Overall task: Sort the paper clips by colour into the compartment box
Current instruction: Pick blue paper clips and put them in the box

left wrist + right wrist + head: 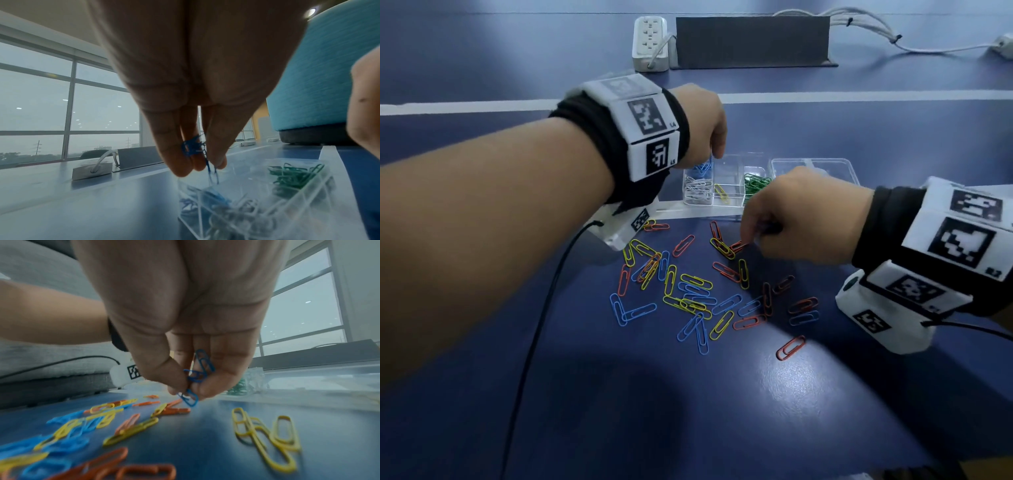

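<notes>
The clear compartment box [729, 205] stands behind a loose pile of blue, yellow and orange paper clips [688, 287]. It holds blue clips [703, 168] at the back left, white clips [698, 192] in front of them, a yellow clip [722, 193] in the middle and green clips [755, 183] to the right. My left hand [717, 150] hovers over the blue compartment, pinching a few blue clips [193, 147]; one of them dangles toward the box [308, 191]. My right hand [748, 236] is low over the pile's far edge, pinching blue clips [197, 378] just above the table.
The box's open lid [815, 168] lies to its right, partly behind my right hand. A white power strip [650, 42], a grey upright panel [753, 41] and white cables [876, 31] sit at the back. One orange clip [791, 347] lies apart, nearer me.
</notes>
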A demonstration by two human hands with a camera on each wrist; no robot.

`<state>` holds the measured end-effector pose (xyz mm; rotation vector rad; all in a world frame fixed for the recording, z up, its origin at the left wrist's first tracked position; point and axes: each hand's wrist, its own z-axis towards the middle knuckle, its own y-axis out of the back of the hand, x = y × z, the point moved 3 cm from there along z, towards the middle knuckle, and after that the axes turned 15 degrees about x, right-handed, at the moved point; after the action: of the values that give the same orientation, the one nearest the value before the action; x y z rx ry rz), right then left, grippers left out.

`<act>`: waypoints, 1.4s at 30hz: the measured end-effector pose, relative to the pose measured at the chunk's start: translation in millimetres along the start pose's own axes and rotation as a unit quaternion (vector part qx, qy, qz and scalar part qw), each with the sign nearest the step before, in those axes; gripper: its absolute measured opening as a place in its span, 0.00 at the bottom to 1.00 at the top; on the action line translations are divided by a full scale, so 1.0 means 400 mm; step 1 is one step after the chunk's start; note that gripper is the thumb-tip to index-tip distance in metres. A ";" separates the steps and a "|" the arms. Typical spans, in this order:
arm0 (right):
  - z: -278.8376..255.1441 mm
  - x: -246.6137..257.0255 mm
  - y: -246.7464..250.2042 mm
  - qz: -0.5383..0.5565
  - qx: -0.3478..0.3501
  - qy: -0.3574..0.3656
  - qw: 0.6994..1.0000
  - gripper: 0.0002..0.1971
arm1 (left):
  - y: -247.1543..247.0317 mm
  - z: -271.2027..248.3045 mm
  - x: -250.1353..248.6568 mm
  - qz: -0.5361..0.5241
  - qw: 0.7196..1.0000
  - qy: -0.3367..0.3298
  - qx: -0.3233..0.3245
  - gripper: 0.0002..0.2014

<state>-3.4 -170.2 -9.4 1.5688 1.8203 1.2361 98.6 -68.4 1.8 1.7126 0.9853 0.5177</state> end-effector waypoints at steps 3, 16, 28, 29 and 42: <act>0.003 -0.003 0.025 0.030 -0.013 -0.014 0.999 0.11 | -0.004 -0.002 0.005 -0.010 1.000 -0.002 0.001 0.18; 0.156 0.015 0.151 0.232 -0.096 -0.040 0.967 0.10 | -0.004 -0.070 0.074 -0.179 0.982 0.031 -0.047 0.16; 0.226 0.045 0.152 0.237 -0.071 -0.098 0.964 0.11 | -0.059 -0.126 0.143 -0.189 0.979 0.071 -0.022 0.16; 0.221 0.044 0.152 0.254 -0.074 -0.092 0.960 0.11 | -0.059 -0.129 0.139 -0.179 0.981 0.067 -0.012 0.14; 0.149 0.079 0.120 0.143 -0.108 0.017 0.984 0.12 | -0.090 -0.180 0.106 -0.068 0.991 0.053 0.105 0.02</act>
<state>61.9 -121.9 7.3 1.7336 1.4560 1.5388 56.5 11.2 -10.8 1.8025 1.2612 0.4319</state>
